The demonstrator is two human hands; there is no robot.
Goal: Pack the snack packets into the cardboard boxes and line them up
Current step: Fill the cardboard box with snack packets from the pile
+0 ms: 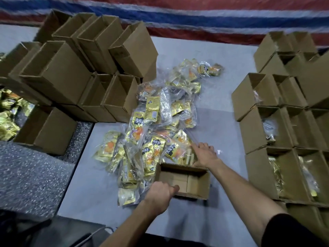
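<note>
- Gripping the near-left rim of the open box (185,180), your left hand (160,196) has its fingers curled round the cardboard.
- Your right hand (204,155) bends over snack packets (153,122) heaped against that box's far rim; whether it pinches any, you cannot tell.
- Their black labels carry white characters, too blurred to read.
- Filled boxes (258,125) stand right of it, empty boxes (67,72) far-left.
</note>
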